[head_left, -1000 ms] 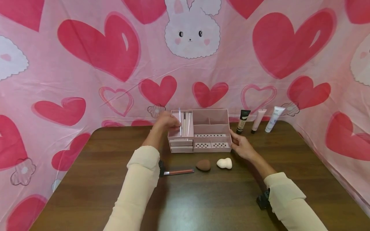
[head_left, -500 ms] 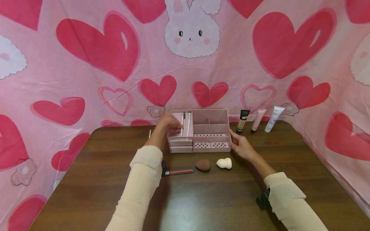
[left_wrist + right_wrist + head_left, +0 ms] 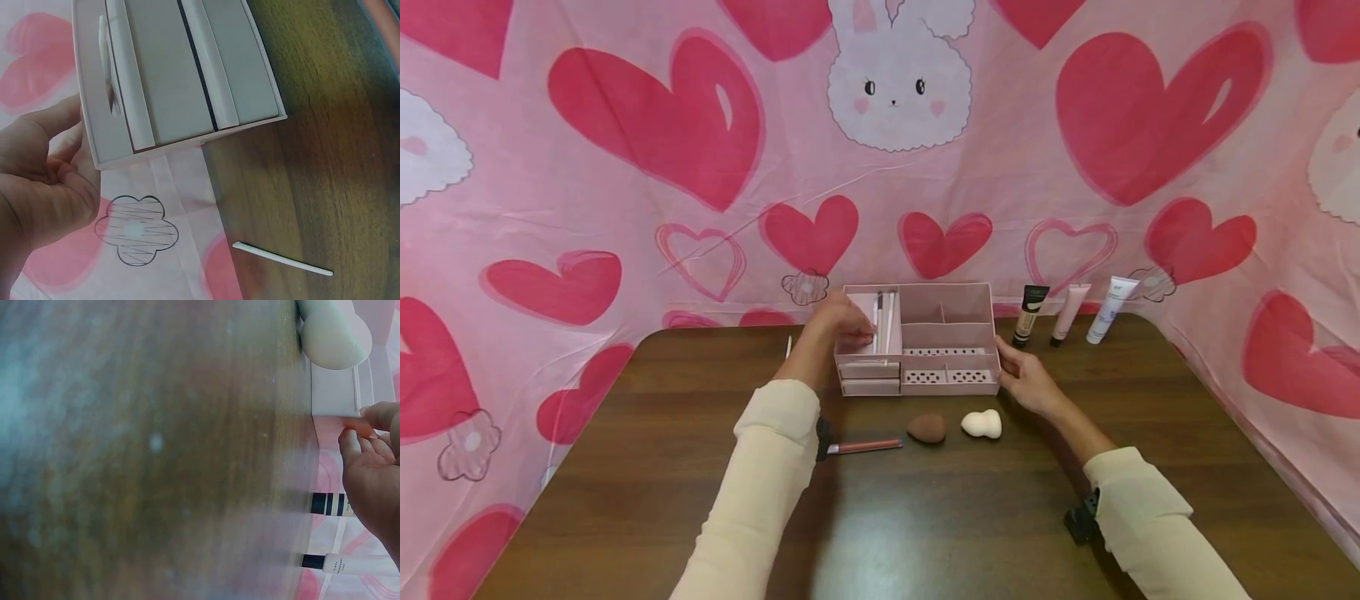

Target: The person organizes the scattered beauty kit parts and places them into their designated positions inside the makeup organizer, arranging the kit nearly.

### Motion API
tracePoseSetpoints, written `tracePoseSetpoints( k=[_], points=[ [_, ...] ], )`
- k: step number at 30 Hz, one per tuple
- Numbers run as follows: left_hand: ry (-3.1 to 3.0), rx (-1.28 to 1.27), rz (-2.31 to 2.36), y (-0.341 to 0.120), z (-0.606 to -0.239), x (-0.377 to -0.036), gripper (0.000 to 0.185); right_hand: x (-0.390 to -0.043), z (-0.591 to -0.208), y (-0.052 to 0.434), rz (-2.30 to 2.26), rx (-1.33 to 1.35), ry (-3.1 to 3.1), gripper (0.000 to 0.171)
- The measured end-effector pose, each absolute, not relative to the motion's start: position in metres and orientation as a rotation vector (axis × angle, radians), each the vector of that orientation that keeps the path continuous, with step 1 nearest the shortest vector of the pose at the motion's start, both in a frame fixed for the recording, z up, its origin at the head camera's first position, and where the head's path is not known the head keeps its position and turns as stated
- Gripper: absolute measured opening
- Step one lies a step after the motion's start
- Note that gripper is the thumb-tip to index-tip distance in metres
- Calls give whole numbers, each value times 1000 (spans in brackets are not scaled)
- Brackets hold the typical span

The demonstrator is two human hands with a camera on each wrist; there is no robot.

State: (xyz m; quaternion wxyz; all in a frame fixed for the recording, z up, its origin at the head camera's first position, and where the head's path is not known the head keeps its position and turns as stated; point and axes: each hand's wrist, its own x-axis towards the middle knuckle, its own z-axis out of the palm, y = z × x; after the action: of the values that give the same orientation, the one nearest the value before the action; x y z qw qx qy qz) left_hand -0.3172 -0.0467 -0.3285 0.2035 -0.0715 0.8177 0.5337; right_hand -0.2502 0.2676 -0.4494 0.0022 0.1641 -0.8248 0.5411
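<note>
My left hand (image 3: 842, 323) is at the back left compartment of the pink organizer (image 3: 951, 337), which stands at the far middle of the worktop (image 3: 925, 517). In the head view my fingers curl over the near edge of that compartment beside the brushes (image 3: 886, 317) that stand in it, but I cannot tell whether they actually pinch one; in the left wrist view my palm looks relaxed just beside the organizer's wall, with nothing in it. My right hand (image 3: 1026, 379) rests against the organizer's right side, and in the right wrist view my fingertips (image 3: 365, 425) press on its front right corner, fairly straight and closed round nothing. On the worktop just in front of the organizer lie a brown sponge (image 3: 927, 428) and a white sponge (image 3: 982, 424), near each other but apart, and to their left a pink lip gloss tube (image 3: 861, 447) lies flat beside my left sleeve. A thin white stick (image 3: 282, 259) lies on the worktop to the left of the organizer, apart from it. At the back right three tubes lean against the heart-print cloth: a black-capped tube (image 3: 1032, 315), a pale pink tube (image 3: 1070, 313) and a white tube (image 3: 1111, 309).
</note>
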Motion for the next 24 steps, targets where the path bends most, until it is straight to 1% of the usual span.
tracePoseSetpoints(
  k=[1, 3, 5, 11, 17, 24],
  points=[
    [2278, -191, 1500, -47, -328, -317, 5, -250, -449, 267, 1696, 513, -2589, 65],
    [2274, -172, 1524, -46, -329, -315, 16, -250, -449, 267, 1684, 507, -2594, 65],
    [2287, -145, 1534, -46, -329, -313, 21, -250, -449, 267, 1673, 507, -2597, 65],
    [2295, -56, 1569, -51, -330, -310, 20, -250, -449, 267, 1647, 510, -2600, 65],
    [2256, 92, 1581, -64, -333, -308, 27, -250, -449, 267, 1645, 521, -2592, 65],
    [2287, 177, 1566, -79, -330, -303, 30, -250, -449, 268, 1654, 520, -2593, 65]
  ],
)
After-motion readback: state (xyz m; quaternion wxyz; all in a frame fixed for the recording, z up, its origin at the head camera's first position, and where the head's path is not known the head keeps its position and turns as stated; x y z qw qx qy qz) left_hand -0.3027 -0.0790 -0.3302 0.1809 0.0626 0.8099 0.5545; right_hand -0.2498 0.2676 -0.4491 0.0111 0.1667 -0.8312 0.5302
